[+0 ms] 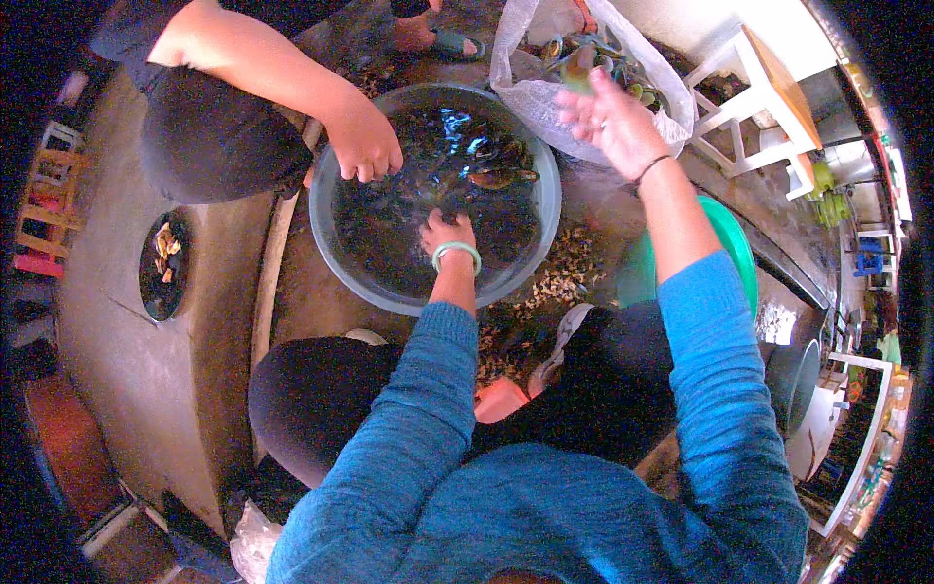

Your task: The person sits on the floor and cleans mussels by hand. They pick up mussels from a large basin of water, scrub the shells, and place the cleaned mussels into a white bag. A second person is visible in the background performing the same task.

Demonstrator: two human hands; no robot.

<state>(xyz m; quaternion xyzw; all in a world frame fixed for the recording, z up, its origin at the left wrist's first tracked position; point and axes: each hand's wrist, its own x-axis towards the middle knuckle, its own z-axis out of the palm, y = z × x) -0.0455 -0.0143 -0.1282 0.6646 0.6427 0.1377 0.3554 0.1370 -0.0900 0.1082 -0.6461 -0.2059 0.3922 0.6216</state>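
Observation:
A wide plastic basin (547,212) of dark water stands before me with mussels in it; one mussel (490,179) shows at the surface. My left hand (449,232), with a pale green bangle at the wrist, dips into the water near the basin's middle; its fingertips are partly hidden, so a hold cannot be told. My right hand (613,124), a dark band at its wrist, is raised with fingers spread over the near side of a white plastic bag (543,109). A blurred green-brown mussel (579,69) appears just beyond its fingertips, above the other mussels in the bag.
Another person's hand (368,150) hangs over the basin's left rim. Debris (562,281) lies on the wet floor. A green tub (730,233) stands at right, beneath my right forearm, near a white-framed stool (773,95). A dark plate (162,285) with pale pieces rests on the ledge at left.

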